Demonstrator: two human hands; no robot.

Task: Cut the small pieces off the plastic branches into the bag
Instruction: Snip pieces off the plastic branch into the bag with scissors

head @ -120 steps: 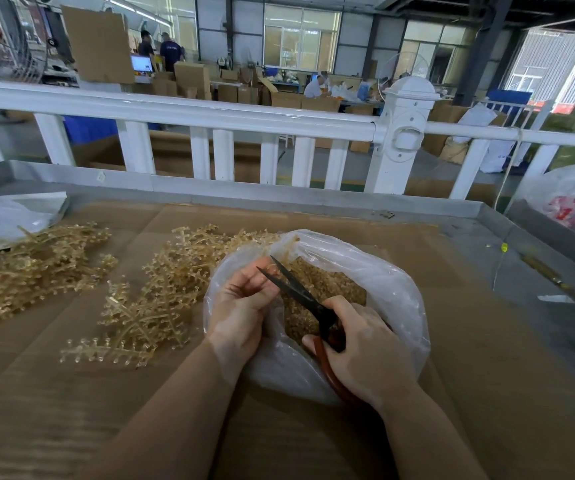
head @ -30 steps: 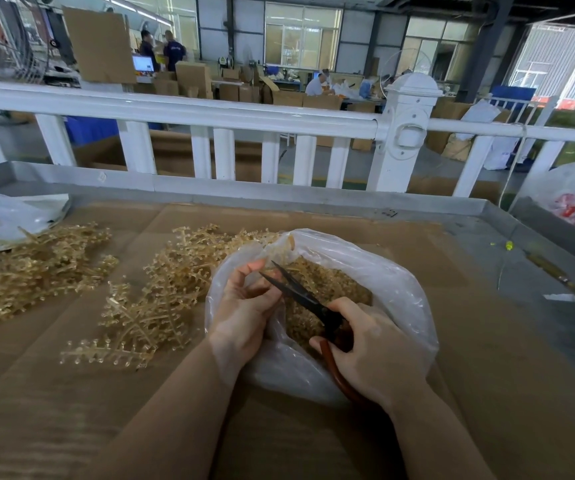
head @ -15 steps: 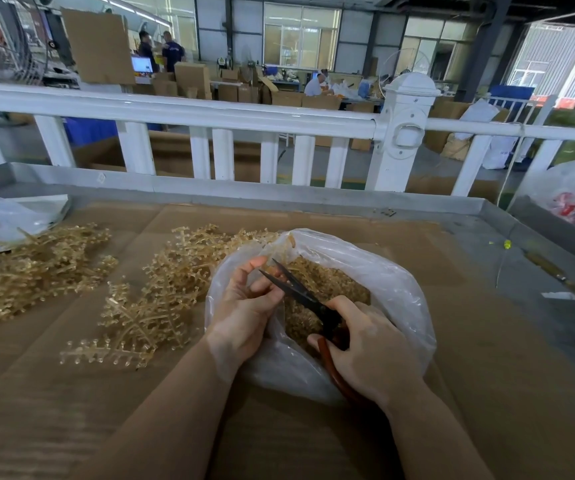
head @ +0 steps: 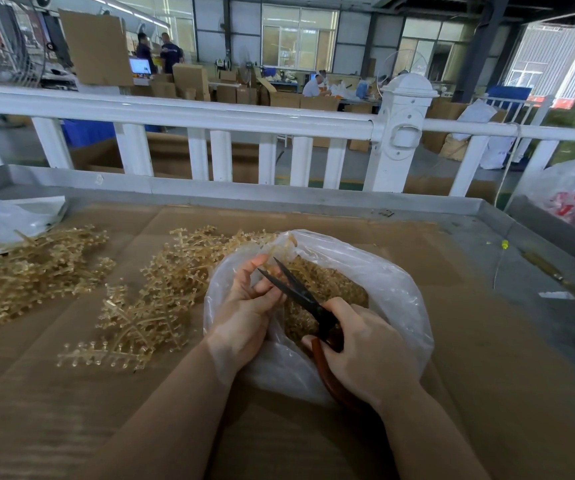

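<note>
On the cardboard-covered bench (head: 469,358), the left hand (head: 244,317) pinches a branch stub over the bag (head: 393,289); the right hand (head: 365,358) grips scissors (head: 296,289).

Soft daylight from far windows, mild glare, wide-angle bending at edges

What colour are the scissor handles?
Reddish-brown, with black blades; the scissors show in the head view, gripped by the right hand.

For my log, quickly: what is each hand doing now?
Left hand: pinches a plastic branch.
Right hand: grips the scissors.
</note>
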